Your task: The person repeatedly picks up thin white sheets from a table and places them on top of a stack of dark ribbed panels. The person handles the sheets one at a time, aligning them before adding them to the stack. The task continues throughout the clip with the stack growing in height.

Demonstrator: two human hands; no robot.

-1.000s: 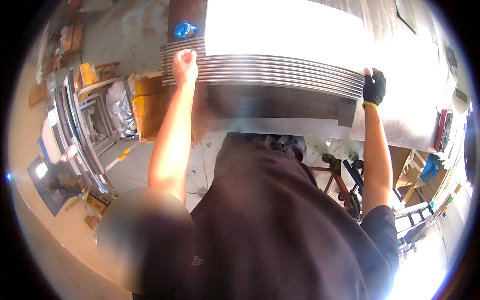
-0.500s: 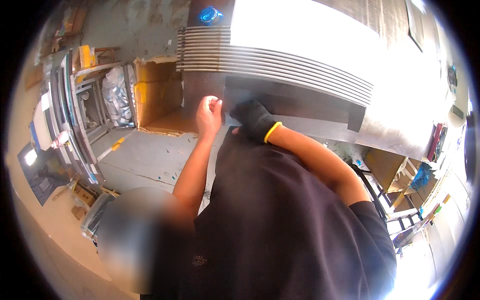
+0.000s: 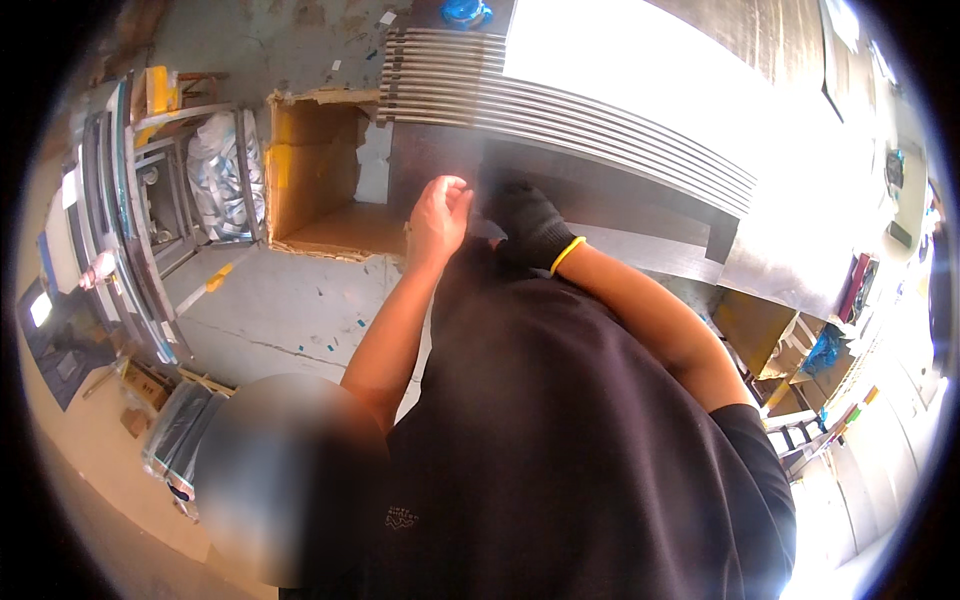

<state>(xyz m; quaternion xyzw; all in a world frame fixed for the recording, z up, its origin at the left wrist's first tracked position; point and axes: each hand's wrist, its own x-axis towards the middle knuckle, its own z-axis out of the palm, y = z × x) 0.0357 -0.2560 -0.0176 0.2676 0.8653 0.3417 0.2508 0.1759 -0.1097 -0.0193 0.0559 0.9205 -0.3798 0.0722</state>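
My left hand (image 3: 438, 222) is bare and raised over the near left part of the workbench, its fingers curled in toward the thumb; anything in them is too small to make out. Close to its right is my right hand (image 3: 532, 225), in a black knitted glove with a yellow cuff. The gloved fingers bend inward and blur into the dark surface, so what they hold is hidden. Beyond both hands, a row of thin metal bars (image 3: 570, 118) lies side by side on the bench. A dark flat strip (image 3: 610, 195) stretches along their near side.
An open cardboard box (image 3: 315, 190) stands left of the bench. Farther left, metal frames (image 3: 125, 215) lean near a bag of silvery material (image 3: 222, 178). A blue crumpled item (image 3: 466, 13) sits at the far bench end. Another cardboard box (image 3: 755, 325) stands at right.
The view has shifted, so the bars and box appear higher. Both hands sit slightly farther right in the picture, still close together, and the gloved fingers look a little less tightly bunched.
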